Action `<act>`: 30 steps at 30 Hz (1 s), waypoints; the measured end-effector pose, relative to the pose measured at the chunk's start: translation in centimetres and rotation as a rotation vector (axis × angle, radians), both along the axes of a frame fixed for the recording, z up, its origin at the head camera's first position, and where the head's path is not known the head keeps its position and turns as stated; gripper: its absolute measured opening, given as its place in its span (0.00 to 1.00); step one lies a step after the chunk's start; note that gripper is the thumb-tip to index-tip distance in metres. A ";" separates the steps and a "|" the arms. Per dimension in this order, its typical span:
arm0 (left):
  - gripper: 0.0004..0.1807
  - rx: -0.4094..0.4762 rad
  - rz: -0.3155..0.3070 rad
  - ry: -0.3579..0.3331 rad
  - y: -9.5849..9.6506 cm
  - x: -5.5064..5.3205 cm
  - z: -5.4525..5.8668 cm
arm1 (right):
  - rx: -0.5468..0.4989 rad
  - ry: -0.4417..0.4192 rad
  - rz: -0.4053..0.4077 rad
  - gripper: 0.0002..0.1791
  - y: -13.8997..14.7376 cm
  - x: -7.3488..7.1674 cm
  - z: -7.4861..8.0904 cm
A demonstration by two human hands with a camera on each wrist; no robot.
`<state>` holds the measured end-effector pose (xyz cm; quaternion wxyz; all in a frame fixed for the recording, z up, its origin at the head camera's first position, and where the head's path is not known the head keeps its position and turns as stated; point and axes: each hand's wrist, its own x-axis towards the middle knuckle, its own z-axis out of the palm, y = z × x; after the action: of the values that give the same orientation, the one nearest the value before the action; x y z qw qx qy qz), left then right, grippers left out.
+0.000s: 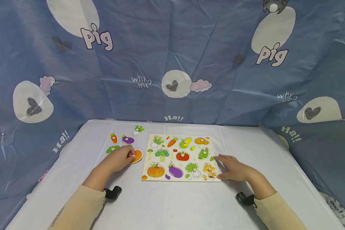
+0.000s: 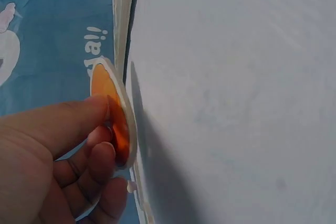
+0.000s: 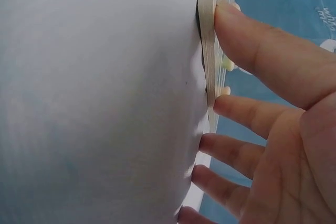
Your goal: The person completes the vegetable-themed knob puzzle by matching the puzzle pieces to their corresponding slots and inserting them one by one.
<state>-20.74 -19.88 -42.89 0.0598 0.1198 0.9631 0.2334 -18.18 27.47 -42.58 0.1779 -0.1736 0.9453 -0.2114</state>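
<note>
Across the lower half of the head view spreads a table covered in a white cloth [image 1: 172,204], backed and flanked by a blue cartoon-print curtain [image 1: 149,48] with cream ovals, dark hearts and the words "pig", "why me?" and "Ha!!". At centre frame a wooden vegetable puzzle board [image 1: 180,157] lies flat on the cloth. Left of the board sit loose pieces: a carrot piece [image 1: 113,138], an eggplant piece [image 1: 128,139], a radish piece [image 1: 138,129] and a broccoli piece [image 1: 111,149]. The left hand [image 1: 121,158], lower left of centre, has its fingers curled on the knob of an orange round piece [image 1: 138,156], just beside the board's left edge. The right hand [image 1: 233,167], right of centre, lies with straight, spread fingers at the board's lower right corner. Both arms wear beige sleeves, each with a black wrist mount.

From the left wrist view, turned sideways, the white cloth [image 2: 236,98] fills the right of the frame and the blue curtain the upper left. The left hand [image 2: 58,161], at lower left, pinches the knob of the orange round piece [image 2: 113,114], which stands tilted off the cloth.

From the right wrist view, also sideways, the white cloth [image 3: 100,98] fills the left. The right hand [image 3: 283,129] is spread flat at right, thumb pressing the edge of the puzzle board [image 3: 210,51], the other fingers straight near the cloth.
</note>
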 end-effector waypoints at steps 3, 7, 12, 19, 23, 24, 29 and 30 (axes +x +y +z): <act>0.06 0.005 0.000 0.000 0.3 0.2 0.3 | -0.003 0.005 0.005 0.48 0.1 0.0 -0.1; 0.06 0.024 -0.009 -0.017 0.9 0.6 0.8 | -0.011 0.006 0.007 0.48 0.1 0.0 0.0; 0.04 0.037 -0.054 -0.033 1.8 1.4 1.3 | -0.007 0.003 0.002 0.48 0.1 0.0 0.0; 0.04 0.072 -0.121 -0.034 3.0 2.1 1.4 | 0.007 0.005 0.001 0.48 0.1 -0.2 -0.3; 0.05 0.107 -0.157 -0.058 3.6 2.2 1.1 | 0.004 0.000 -0.002 0.48 0.0 -0.2 -0.3; 0.05 0.116 -0.163 -0.068 3.8 2.2 1.0 | 0.005 0.000 -0.001 0.48 0.0 -0.2 -0.3; 0.05 0.142 -0.183 -0.109 4.6 2.0 0.3 | 0.012 0.002 0.003 0.48 0.0 -0.2 -0.2; 0.05 0.143 -0.186 -0.115 4.7 2.0 0.1 | 0.014 0.001 0.003 0.48 0.0 -0.2 -0.2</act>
<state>-18.74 -15.16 -42.74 0.1276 0.1992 0.9237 0.3013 -18.34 27.44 -42.74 0.1789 -0.1739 0.9465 -0.2045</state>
